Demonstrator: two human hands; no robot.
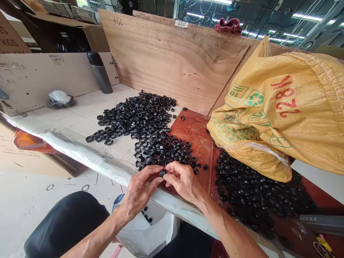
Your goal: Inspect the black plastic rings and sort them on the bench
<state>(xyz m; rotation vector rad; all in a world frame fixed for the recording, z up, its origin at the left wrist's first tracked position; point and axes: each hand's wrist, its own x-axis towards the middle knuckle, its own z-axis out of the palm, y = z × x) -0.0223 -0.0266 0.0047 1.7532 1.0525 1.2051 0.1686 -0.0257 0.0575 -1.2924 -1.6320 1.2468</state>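
Between the fingertips of both hands is a small black ring [162,173], held over the front edge of the table. My left hand [141,188] pinches it from the left with thumb and forefinger. From the right, my right hand [182,180] presses on it with thumb and fingers, which partly hide it. Just beyond the hands lies a loose pile of black rings [137,116], spread over white tiles and a red-brown board [192,127]. A second heap of small black parts [249,190] lies to the right of my right forearm.
A yellow woven sack [301,89] leans over the right heap. A dark flask [99,72] and a plastic-wrapped white bundle [61,97] stand at the back left. Plywood panels [172,53] wall the table's back. Below the edge hangs an open white bag [147,234].
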